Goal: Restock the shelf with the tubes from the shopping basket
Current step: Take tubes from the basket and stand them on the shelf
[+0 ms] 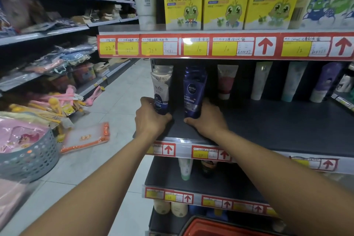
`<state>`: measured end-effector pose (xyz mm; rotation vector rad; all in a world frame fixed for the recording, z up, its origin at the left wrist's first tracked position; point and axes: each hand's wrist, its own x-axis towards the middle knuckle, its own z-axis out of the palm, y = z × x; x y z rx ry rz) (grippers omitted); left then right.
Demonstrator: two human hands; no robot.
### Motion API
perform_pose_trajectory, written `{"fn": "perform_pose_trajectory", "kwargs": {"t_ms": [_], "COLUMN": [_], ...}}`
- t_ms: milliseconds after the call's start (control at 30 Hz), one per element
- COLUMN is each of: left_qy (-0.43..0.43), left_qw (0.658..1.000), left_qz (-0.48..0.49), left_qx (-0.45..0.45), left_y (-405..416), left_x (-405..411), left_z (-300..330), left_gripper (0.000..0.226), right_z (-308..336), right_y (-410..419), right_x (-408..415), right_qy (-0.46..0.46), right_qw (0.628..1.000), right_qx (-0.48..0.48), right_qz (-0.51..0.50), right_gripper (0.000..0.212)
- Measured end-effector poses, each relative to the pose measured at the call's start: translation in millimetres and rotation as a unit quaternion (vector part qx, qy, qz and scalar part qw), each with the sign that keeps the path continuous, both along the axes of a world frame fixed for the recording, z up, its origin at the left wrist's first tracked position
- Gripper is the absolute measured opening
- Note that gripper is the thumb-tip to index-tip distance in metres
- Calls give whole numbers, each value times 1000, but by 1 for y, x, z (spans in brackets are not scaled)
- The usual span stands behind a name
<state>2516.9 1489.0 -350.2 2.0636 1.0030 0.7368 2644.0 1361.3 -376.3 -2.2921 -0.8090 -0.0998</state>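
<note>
Head view shows both hands at the front of the middle shelf (268,126). Left hand (151,119) wraps its fingers round the foot of a white Softto tube (160,92), which stands upright at the shelf's left end with another like it right behind. Right hand (206,119) curls round the base of a blue Nivea tube (193,94), also upright, heading a row of the same kind. Both tubes seem to rest on the shelf, so this pair looks all but placed, with only the letting go left. Further right, several other tubes (227,82) stand well apart along the back, and much dark shelf lies bare before them. Low in the frame only the red basket (220,226) rim shows; whether tubes remain in it I cannot tell.
</note>
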Motion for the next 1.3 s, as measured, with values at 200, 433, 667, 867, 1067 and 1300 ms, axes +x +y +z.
{"fn": "perform_pose_trajectory", "kwargs": {"t_ms": [200, 433, 667, 867, 1067, 1300], "left_qy": [-21, -18, -20, -18, -6, 9], "left_qw": [1000, 999, 999, 998, 998, 997], "left_qz": [-7, 10, 21, 30, 34, 38], "left_qx": [22, 37, 40, 44, 58, 68], "left_y": [2, -2, -6, -6, -4, -3], "left_x": [4, 7, 9, 10, 10, 12], "left_z": [-13, -16, -17, -16, -17, -18], "left_gripper": [64, 66, 68, 61, 58, 51], "right_z": [-9, -16, -19, -19, -19, -18], "right_y": [0, 1, 3, 4, 4, 3], "right_x": [4, 12, 14, 15, 15, 16], "right_qy": [-14, -17, -27, -30, -32, -14], "right_qw": [1000, 1000, 999, 999, 999, 999], "right_qx": [3, 17, 30, 29, 26, 31], "right_qz": [6, 8, 7, 9, 13, 9], "right_gripper": [67, 58, 61, 60, 58, 57]}}
